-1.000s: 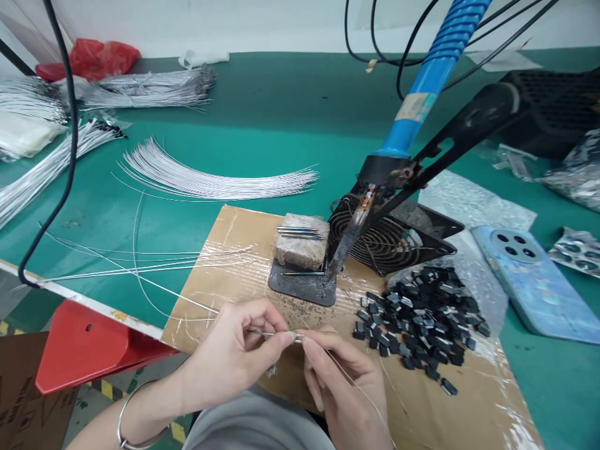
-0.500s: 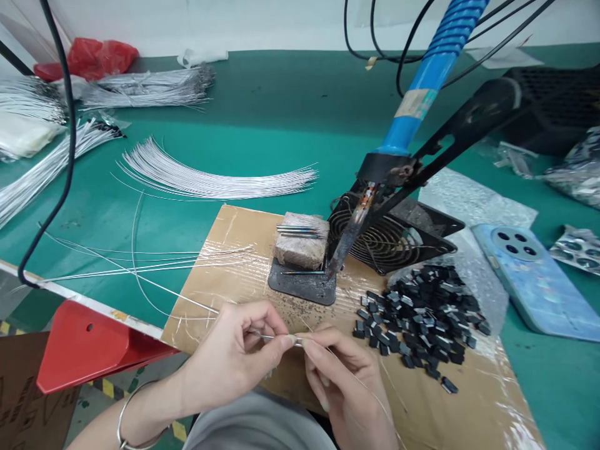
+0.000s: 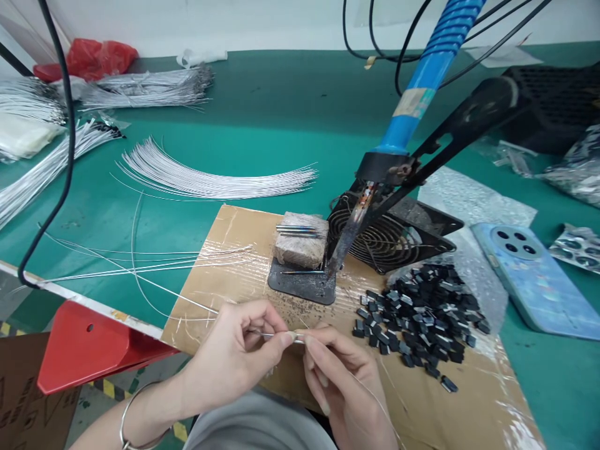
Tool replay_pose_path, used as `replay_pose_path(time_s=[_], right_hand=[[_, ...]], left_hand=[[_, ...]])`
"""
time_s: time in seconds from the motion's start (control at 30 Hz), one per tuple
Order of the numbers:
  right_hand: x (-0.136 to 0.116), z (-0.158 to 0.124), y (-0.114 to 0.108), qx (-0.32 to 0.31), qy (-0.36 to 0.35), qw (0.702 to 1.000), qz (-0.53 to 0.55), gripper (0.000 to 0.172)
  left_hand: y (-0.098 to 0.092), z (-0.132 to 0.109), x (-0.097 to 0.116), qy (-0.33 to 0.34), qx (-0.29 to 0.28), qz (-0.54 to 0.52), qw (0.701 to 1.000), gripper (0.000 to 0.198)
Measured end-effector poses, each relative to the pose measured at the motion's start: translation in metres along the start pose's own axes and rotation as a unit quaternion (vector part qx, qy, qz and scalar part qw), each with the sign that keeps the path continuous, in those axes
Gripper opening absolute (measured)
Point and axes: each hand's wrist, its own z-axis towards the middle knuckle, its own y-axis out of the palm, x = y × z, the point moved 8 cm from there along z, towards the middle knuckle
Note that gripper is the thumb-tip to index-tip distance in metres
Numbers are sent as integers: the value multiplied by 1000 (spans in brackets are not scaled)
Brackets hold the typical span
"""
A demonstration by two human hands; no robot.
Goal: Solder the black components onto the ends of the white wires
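Silvery wire (image 3: 299, 338) pinched, left hand (image 3: 248, 350) facing right hand (image 3: 345, 375)

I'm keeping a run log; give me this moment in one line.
left hand: pinching thin strands; right hand: pinching alongside; black pieces: loose heap; blue-handled iron: untouched

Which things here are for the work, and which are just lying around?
Probably for the work:
- thin wire, held by left hand and right hand
- fanned white wires
- soldering iron
- small black pieces

Probably just lying around:
- blue phone
- red plastic bag
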Motion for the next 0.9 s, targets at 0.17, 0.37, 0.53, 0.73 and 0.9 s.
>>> replay_pose_path(time_s=[0.17, 0.37, 0.53, 0.73, 0.9], right_hand=[[-1, -1, -3, 9, -35, 999, -12, 16], [-2, -3, -3, 18, -67, 997, -18, 15], [3, 1, -3, 13, -43, 999, 4, 15], [8, 6, -3, -3, -22, 999, 36, 14], [11, 8, -2, -9, -13, 998, 56, 18]], left_hand=[[1, 0, -2, -16, -7, -29, 999, 25], [0, 0, -3, -17, -9, -40, 999, 25], [2, 1, 1, 4, 5, -48, 999, 24], [2, -1, -2, 38, 40, -20, 998, 23], [3, -1, -7, 61, 64, -25, 996, 20]])
